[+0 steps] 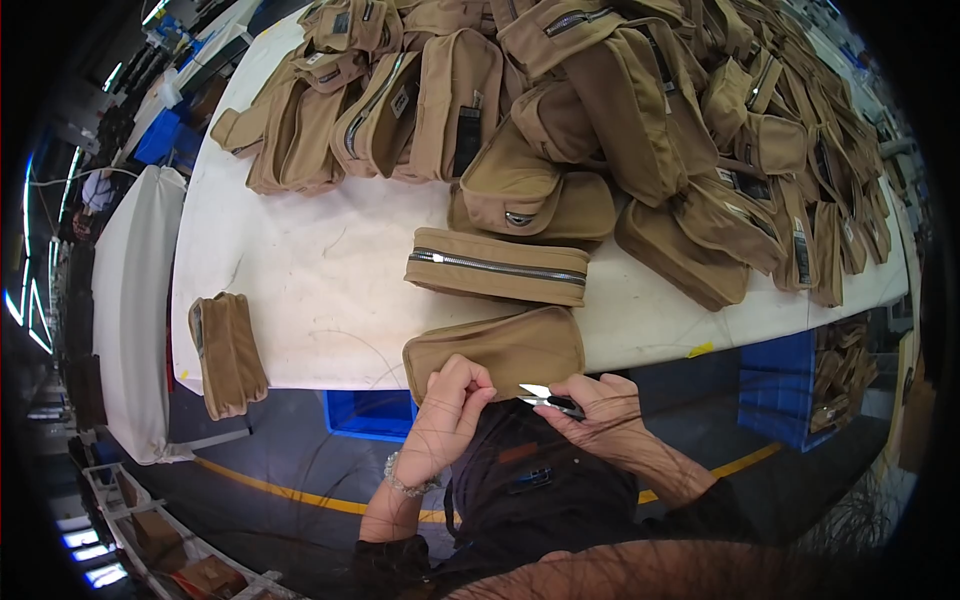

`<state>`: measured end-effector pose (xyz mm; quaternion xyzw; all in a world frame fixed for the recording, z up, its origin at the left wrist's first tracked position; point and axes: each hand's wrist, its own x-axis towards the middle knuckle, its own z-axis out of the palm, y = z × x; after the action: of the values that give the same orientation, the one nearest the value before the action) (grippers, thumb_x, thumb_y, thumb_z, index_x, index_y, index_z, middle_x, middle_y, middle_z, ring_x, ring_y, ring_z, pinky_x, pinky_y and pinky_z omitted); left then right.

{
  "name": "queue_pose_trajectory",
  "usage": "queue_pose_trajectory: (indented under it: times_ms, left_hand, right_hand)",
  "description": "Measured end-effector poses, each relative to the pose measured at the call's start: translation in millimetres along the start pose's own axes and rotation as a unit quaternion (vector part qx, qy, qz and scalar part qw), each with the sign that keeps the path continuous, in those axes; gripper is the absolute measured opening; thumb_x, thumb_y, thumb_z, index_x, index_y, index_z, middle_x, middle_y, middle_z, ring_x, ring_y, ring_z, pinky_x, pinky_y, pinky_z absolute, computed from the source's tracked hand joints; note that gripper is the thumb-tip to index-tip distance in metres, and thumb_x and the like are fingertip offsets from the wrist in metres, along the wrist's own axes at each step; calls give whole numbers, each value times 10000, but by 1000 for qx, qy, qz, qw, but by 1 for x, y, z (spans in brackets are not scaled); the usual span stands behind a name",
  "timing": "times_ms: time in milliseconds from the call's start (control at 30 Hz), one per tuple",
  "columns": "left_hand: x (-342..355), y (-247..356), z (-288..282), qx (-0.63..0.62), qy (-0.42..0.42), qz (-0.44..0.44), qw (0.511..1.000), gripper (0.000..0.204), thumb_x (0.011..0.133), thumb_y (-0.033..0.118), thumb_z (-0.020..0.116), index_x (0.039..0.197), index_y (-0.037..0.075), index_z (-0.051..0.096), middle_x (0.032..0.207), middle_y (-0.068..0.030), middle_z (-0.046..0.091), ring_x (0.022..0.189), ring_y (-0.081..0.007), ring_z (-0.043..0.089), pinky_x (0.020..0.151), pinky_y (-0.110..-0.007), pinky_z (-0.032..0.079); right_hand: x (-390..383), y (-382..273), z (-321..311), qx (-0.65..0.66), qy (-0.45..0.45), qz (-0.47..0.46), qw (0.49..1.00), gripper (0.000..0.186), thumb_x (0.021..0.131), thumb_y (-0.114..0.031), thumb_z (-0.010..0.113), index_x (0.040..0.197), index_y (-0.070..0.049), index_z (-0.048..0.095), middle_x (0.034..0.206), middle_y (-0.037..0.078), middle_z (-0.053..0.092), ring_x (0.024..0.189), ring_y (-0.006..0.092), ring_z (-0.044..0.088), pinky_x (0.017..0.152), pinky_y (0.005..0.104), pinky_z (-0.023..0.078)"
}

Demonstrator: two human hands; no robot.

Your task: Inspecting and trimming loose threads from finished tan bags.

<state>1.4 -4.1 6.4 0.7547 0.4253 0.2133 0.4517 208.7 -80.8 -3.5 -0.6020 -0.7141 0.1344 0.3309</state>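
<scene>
Your white worktop [320, 250] bears a heap of tan pouches [630, 110] along its far side. At its near edge, before you, lies a single tan pouch [500, 345], just in front of a zippered pouch [497, 266]. Your left hand [455, 395], at the single pouch's near side, has its fingertips pinched together; whether they grip anything cannot be told. Your right hand [605, 415] grasps black-handled snips [566, 405], blades directed leftward.
</scene>
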Motion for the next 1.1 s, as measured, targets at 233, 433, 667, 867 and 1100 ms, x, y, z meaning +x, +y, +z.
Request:
queue_pose_trajectory:
  times_ms: [233,433,667,867,1100]
  left_hand:
    - [-1,6,-5,198,-26,153,968,151,835,118,631,980,88,602,875,-57,551,800,-241,557,704,-356,400]
    - [-2,17,-2,337,-57,217,914,223,767,114,576,973,37,613,806,-58,532,770,-210,555,682,-332,402]
    - [-1,8,5,453,-56,279,845,275,723,106,557,979,10,583,797,-63,513,725,-209,535,656,-333,399]
    - [1,-3,12,308,-10,204,929,150,759,60,570,908,66,557,818,-75,528,730,-240,538,674,-349,398]
    - [1,-3,12,271,9,188,944,110,793,57,604,890,75,556,816,-62,538,733,-239,546,678,-359,397]
  right_hand:
    - [-1,5,5,10,16,-3,1000,248,754,-284,763,788,-109,591,618,-4,592,458,169,524,468,280,353]
    - [0,2,2,15,13,7,1000,254,753,-299,761,787,-111,594,621,0,603,467,171,536,472,280,353]
    - [0,1,1,34,12,20,999,244,757,-291,756,784,-112,592,616,1,604,469,175,539,472,283,357]
    - [12,-9,-9,27,-44,19,998,293,756,-273,754,803,-109,516,620,0,578,459,192,540,453,293,378]
    - [22,-8,-10,37,-88,24,995,327,765,-257,741,848,-98,468,612,21,556,462,232,556,435,326,418]
